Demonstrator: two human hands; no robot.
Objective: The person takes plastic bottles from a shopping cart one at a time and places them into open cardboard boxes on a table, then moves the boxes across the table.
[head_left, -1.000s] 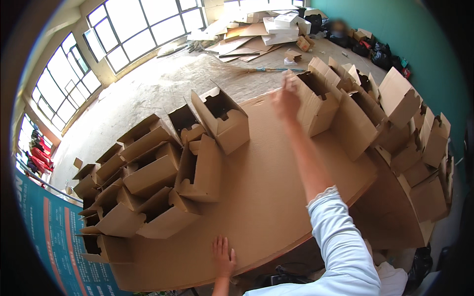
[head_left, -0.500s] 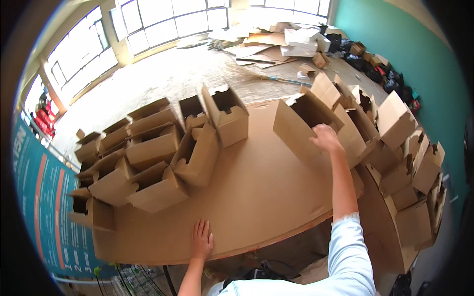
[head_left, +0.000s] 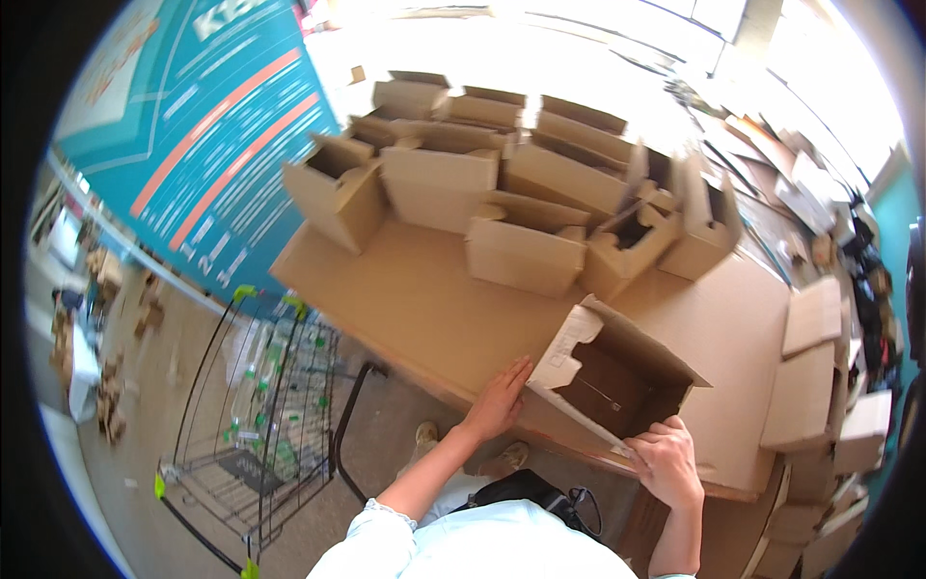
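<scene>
An open-topped cardboard box (head_left: 571, 347) sits near the front edge of the cardboard-covered table (head_left: 424, 289), its inside facing up and a cut-out notch in its pale left end. My right hand (head_left: 667, 461) is closed on the box's near right edge, thumb outside. My left hand (head_left: 497, 398) lies with fingers stretched out beside the near left corner of the box, at the table's edge; whether the fingertips touch the box I cannot tell. Behind it stand several similar open boxes (head_left: 526, 259) in close rows.
More open boxes (head_left: 805, 391) are stacked to my right. On the left, a wire shopping cart (head_left: 260, 454) holds plastic bottles, and a teal banner (head_left: 222, 145) rises behind it. Flattened cardboard and dark bags (head_left: 873, 289) lie along the far right wall.
My view has turned left and down. My right hand has drawn a box from the right side of the table to the front edge before me. My left hand is now beside that box.
</scene>
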